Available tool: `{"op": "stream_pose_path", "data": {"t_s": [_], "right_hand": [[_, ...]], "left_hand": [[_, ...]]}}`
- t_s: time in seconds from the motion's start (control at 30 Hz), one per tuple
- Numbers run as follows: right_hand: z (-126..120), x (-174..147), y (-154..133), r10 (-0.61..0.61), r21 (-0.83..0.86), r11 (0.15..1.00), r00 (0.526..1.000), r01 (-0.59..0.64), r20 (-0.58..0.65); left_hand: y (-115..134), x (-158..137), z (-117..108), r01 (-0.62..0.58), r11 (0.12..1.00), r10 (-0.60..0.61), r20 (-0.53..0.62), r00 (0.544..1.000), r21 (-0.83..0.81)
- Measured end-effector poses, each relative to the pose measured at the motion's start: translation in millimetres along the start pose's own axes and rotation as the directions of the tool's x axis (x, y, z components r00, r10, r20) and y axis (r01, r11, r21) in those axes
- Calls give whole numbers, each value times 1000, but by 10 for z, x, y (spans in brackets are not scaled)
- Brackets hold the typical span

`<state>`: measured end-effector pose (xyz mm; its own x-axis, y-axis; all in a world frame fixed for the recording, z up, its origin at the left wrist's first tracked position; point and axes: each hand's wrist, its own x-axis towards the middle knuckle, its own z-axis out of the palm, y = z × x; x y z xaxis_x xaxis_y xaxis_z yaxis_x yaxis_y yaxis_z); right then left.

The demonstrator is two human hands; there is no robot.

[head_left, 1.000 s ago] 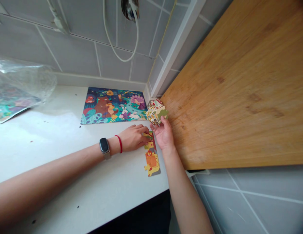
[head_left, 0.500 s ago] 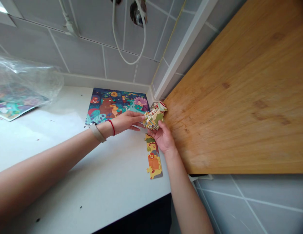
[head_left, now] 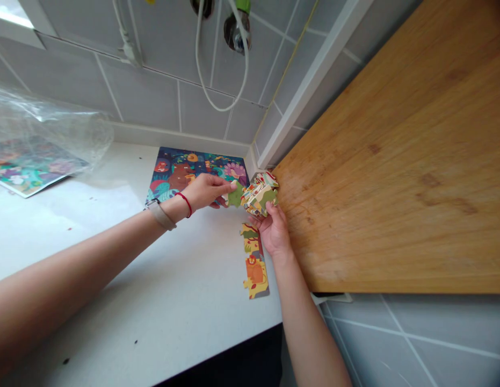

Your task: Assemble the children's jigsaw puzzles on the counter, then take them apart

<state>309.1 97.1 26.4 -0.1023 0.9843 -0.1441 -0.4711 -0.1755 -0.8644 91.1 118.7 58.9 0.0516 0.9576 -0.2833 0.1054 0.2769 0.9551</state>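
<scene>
My left hand point(head_left: 207, 192), with a watch and a red cord at the wrist, pinches a green puzzle piece point(head_left: 235, 194) between thumb and fingers. Just to its right, my right hand point(head_left: 274, 230) is closed around a thick stack of puzzle pieces point(head_left: 258, 196), its thumb on top. Below the stack, a strip of joined yellow puzzle pieces point(head_left: 255, 271) with a lion on it lies flat on the white tabletop point(head_left: 169, 290). Behind my left hand lies a dark blue animal puzzle point(head_left: 179, 171), partly covered by that hand.
A clear plastic bag point(head_left: 52, 123) lies over a colourful picture sheet point(head_left: 36, 166) at the left. Along the right side rises a wooden panel point(head_left: 395, 161). A white cable point(head_left: 221, 109) hangs on the tiled wall at the back.
My left hand has drawn a green puzzle piece away from the stack, slightly to the left. My right hand still holds the stack. The view has shifted a little.
</scene>
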Motion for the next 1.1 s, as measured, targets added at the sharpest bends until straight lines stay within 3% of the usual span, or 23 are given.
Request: {"op": "stream_pose_path", "data": {"t_s": [0.1, 0.27, 0.43, 0.67, 0.87, 1.1], "right_hand": [[-16, 26, -2, -45, 28, 999, 996, 47, -71], [-24, 44, -19, -106, 41, 993, 986, 112, -128], [-32, 52, -34, -158, 52, 984, 974, 168, -161], [-33, 49, -42, -187, 25, 981, 969, 194, -163], [-31, 55, -34, -165, 30, 985, 973, 172, -159], [-36, 57, -34, -159, 28, 986, 976, 165, -151]], "left_hand": [[10, 50, -93, -12, 1000, 11, -38, 999, -26], [-88, 69, -58, -12, 999, 8, 115, 993, 33], [-312, 97, 240, -223, 954, 196, 146, 970, 202], [-400, 377, 526, -445, 780, 405, 187, 895, 440], [-417, 422, 590, -466, 657, 440, 201, 875, 592], [-478, 325, 653, -482, 435, 512, 232, 827, 761]]}}
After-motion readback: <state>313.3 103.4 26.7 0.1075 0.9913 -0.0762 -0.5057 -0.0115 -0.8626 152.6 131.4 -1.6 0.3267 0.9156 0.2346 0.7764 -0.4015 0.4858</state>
